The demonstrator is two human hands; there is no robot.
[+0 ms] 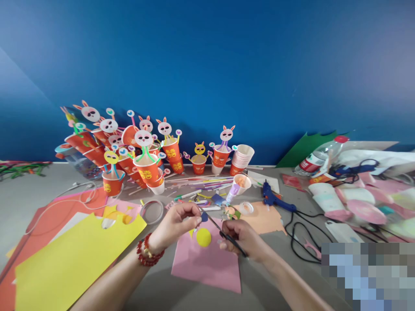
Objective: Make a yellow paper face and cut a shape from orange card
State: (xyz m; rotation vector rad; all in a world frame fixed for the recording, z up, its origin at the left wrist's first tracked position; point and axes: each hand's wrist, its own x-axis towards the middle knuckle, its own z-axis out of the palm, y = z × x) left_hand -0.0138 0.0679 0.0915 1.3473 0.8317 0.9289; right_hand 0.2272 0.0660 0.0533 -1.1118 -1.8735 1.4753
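Observation:
My left hand, with red bead bracelets at the wrist, pinches a small dark blue piece of paper. In my right hand is a pair of scissors with black handles, its blades pointing up and left at the blue piece. Whether the blades touch the paper, I cannot tell. Below the hands a yellow paper circle lies on a pink paper sheet.
Red cups with paper rabbit heads stand along the blue wall. Yellow paper lies left. A blue glue gun with a black cord, a tape roll, a plastic bottle and stacked cups surround the work area.

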